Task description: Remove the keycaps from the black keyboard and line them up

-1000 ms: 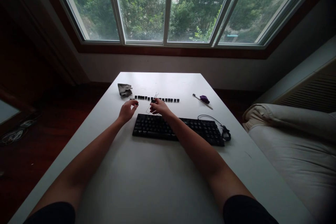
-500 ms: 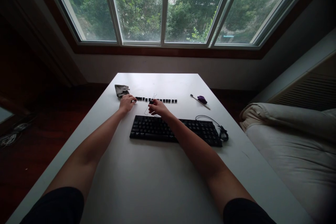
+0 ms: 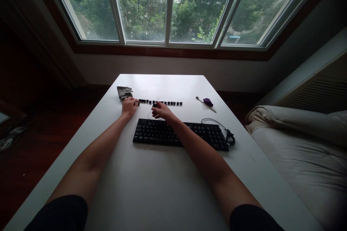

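Observation:
A black keyboard (image 3: 157, 133) lies across the white table in front of me. Beyond it runs a row of small black keycaps (image 3: 173, 103). My left hand (image 3: 129, 107) rests at the row's left end, its fingertips closed around a dark keycap that they partly cover. Over the keyboard's far edge, my right hand (image 3: 162, 111) pinches the black handle of a wire keycap puller (image 3: 150, 114). The puller's wire loops stick out on both sides of the fingers. My right forearm hides part of the keys.
A crumpled grey cloth (image 3: 124, 92) lies just past my left hand. Toward the right are a thin brush (image 3: 210, 107) and a purple bundle (image 3: 207, 101). The keyboard's bundled cable (image 3: 230, 138) sits at its right end. A cushioned seat (image 3: 292, 151) stands beside the table (image 3: 151, 187).
The view has shifted slightly. My left hand stays at the left end of the keycap row, and my right hand still holds the puller, with hardly any movement.

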The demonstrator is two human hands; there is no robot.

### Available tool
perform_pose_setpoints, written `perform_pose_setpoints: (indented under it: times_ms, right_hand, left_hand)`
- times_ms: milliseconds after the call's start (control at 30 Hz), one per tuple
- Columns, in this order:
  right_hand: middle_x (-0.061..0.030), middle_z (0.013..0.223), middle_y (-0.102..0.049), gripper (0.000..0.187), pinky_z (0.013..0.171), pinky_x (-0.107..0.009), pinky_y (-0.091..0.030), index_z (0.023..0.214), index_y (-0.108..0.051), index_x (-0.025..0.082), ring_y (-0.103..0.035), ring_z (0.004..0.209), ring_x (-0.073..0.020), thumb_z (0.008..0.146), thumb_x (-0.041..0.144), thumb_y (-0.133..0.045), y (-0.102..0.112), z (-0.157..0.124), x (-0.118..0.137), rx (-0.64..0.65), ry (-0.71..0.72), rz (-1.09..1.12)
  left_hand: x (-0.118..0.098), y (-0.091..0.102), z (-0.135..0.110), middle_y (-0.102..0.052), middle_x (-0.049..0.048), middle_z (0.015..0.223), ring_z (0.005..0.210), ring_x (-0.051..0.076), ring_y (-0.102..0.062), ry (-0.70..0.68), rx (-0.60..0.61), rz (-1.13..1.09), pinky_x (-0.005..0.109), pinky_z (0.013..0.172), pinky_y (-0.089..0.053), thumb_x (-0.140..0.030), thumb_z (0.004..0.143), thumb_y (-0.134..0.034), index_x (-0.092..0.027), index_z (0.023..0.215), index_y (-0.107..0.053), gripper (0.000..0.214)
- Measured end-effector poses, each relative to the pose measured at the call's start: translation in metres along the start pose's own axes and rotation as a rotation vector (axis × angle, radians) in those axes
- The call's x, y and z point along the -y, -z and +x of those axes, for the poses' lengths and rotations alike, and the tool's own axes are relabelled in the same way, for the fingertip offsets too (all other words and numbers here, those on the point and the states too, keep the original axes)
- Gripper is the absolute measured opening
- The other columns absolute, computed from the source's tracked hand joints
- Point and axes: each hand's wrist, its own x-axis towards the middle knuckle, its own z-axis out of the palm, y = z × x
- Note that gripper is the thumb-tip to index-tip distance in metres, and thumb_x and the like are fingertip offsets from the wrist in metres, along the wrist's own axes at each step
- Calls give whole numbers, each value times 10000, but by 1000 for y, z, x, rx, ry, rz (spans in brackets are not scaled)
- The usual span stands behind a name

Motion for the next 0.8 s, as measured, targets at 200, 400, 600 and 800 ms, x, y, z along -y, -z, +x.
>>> perform_pose_setpoints:
  times_ms: [200,400,600,800]
  right_hand:
    - [-22,735,-653,104,524,-242,-567,975,-531,182,-657,580,-131,925,196,-620,-1,-1,-1,16,6,-9]
    - [-13,723,-650,132,508,-229,-556,977,-527,183,-654,569,-126,915,206,-642,-1,0,-1,20,11,2]
    - [-20,731,-656,130,517,-233,-560,980,-532,180,-656,576,-128,915,202,-642,-1,-1,0,24,11,10]
    - [-19,727,-662,110,529,-227,-549,942,-538,179,-646,571,-119,911,208,-639,-4,-5,4,22,34,-32]
  left_hand:
    - [-6,4,-2,-609,116,1128,1136,330,-476,-10,-3,30,495,968,-391,-267,888,-555,-251,1026,-749,239]
    - [-13,7,-7,-594,125,1150,1148,350,-466,-25,-33,65,511,969,-380,-245,860,-581,-244,1008,-735,214]
    - [-15,9,-9,-585,135,1165,1154,361,-458,5,-52,73,522,964,-375,-225,846,-584,-230,986,-722,196]
    - [-17,12,-9,-577,135,1192,1171,360,-455,-15,-40,55,522,978,-376,-217,844,-588,-228,1004,-711,202]
